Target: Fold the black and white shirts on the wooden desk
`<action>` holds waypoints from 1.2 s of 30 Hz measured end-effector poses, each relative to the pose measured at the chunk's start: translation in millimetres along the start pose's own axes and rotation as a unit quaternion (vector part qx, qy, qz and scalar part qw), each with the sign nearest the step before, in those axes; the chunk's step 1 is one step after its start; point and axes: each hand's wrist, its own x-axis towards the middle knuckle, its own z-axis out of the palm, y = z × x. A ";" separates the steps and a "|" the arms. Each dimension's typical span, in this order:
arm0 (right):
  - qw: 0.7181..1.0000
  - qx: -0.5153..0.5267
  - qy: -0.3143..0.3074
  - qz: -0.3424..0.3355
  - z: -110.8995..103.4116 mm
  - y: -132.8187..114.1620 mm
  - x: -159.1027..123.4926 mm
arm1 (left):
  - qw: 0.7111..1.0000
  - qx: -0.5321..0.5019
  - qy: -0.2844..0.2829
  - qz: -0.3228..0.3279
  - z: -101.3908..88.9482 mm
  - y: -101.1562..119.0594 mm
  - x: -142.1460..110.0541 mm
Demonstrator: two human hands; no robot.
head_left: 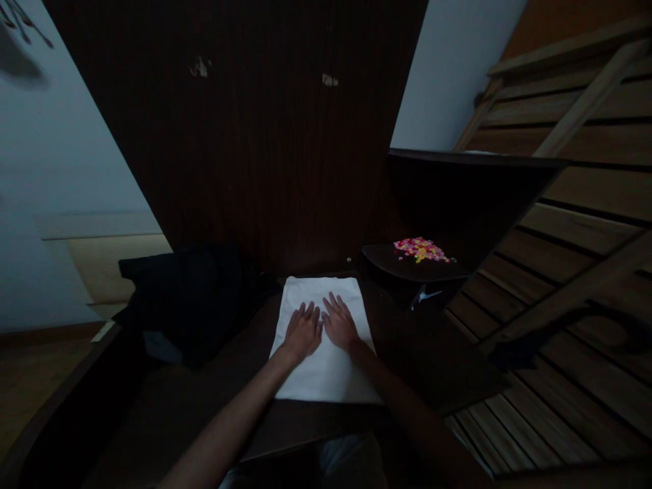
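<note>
A white cloth [326,380] lies spread out on the dark wooden desk, its near edge close to the front of the desk. My left hand [304,331] rests palm down on the cloth, fingers stretched forward. Beside it, my right hand [340,322] also lies flat on the cloth with its fingers spread. The two thumbs are close together near the cloth's middle. Neither hand grips anything, and the fabric under the palms is hidden.
Black fabric [198,299] is heaped on the desk at the left. Small pink and yellow pieces [420,249] are piled on a rounded shelf [432,272] to the right. A dark panel [265,149] rises behind the cloth. Wooden slats [575,231] stand at the far right.
</note>
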 end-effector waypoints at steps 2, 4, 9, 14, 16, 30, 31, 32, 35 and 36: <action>0.999 -0.025 -0.027 -0.001 2.9 7.1 -11.5 | 1.000 0.022 -0.017 0.007 6.6 -2.7 -17.1; 0.998 -0.050 -0.039 0.014 -1.5 22.9 -17.8 | 0.999 0.036 -0.023 0.015 6.9 -10.2 -30.2; 0.993 -0.093 -0.050 0.058 -20.0 47.2 -12.8 | 0.998 0.048 -0.020 0.033 -3.4 -4.4 -49.9; 0.998 -0.068 -0.008 -0.008 -14.4 23.8 -22.6 | 0.989 -0.009 -0.052 0.138 -6.9 25.3 -65.2; 0.996 -0.035 -0.004 -0.084 -11.3 12.8 -41.0 | 0.988 -0.018 -0.060 0.139 -6.7 27.8 -69.8; 0.970 0.020 -0.147 -0.194 -54.7 35.9 -139.4 | 0.996 0.025 -0.021 0.080 -13.0 -13.9 -89.3; 0.969 0.024 -0.156 -0.190 -56.1 37.2 -140.3 | 0.997 0.027 -0.020 0.075 -13.2 -14.3 -90.7; 0.968 0.028 -0.165 -0.187 -58.1 38.6 -140.0 | 0.997 0.029 -0.018 0.069 -12.9 -13.6 -91.9; 0.963 0.035 -0.193 -0.185 -66.8 47.2 -132.8 | 0.998 0.032 -0.010 0.045 -9.0 -5.1 -92.5; 0.962 0.032 -0.199 -0.185 -70.0 51.9 -128.3 | 0.999 0.032 -0.010 0.032 -6.9 -0.4 -91.4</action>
